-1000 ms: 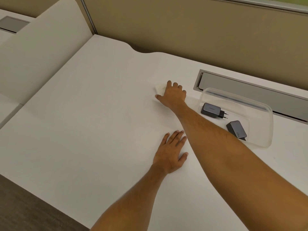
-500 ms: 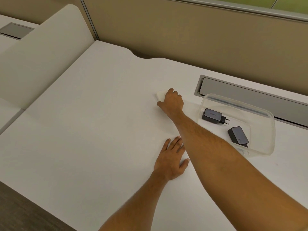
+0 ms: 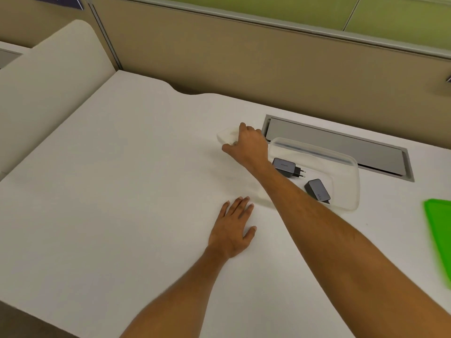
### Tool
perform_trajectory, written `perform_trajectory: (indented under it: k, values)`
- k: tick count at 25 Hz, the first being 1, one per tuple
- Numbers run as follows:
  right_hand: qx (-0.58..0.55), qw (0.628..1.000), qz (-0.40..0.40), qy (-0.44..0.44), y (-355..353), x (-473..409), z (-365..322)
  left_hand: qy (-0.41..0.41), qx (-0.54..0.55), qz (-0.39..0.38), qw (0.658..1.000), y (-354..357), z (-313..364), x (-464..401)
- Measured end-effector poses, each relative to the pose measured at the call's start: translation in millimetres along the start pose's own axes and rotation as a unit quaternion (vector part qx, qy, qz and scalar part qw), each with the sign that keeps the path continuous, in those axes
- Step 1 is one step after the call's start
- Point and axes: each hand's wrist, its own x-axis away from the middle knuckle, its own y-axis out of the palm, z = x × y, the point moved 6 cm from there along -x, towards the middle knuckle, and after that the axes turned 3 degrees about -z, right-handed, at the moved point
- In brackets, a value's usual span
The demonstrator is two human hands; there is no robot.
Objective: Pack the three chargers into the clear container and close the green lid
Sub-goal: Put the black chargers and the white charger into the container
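Head view shows me a white worktop (image 3: 127,181). On it sits the clear container (image 3: 351,191) with two dark chargers (image 3: 284,165) inside, and the green lid (image 3: 439,230) lies apart at the right edge. My right hand (image 3: 249,145) curls over a white charger (image 3: 228,136) left of the container; my left hand (image 3: 234,228) lies flat, fingers spread.

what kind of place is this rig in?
Likely an open-plan office workstation: a white desk with a built-in cable-tray flap, fabric partition panels behind it, and a curved divider screening the neighbouring desk.
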Motion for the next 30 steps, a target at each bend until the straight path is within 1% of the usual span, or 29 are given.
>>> perform_trajectory:
  k: [7,14,17,19,24,28,30]
  values:
    - [0.026,0.999,0.033,-0.005,-50,33,35,0.0,-0.004,0.005,1.0,-3,1,2]
    - [0.036,0.997,0.015,0.064,-78,70,93,0.007,-0.013,0.007,1.0,-4,2,3]
    - [0.028,0.996,-0.032,0.081,-74,82,118,0.01,-0.009,0.013,1.0,-4,2,3]
    - [0.004,0.994,-0.074,0.08,-68,87,131,0.011,-0.006,0.014,1.0,-4,2,3]
    - [-0.06,0.973,-0.208,0.078,-45,88,151,0.013,0.003,0.02,1.0,-6,2,3]
    - [-0.095,0.958,-0.255,0.089,-26,80,162,0.012,0.001,0.017,1.0,-6,3,3]
    - [-0.094,0.95,-0.282,0.095,-17,77,167,0.012,0.001,0.016,1.0,-6,3,3]
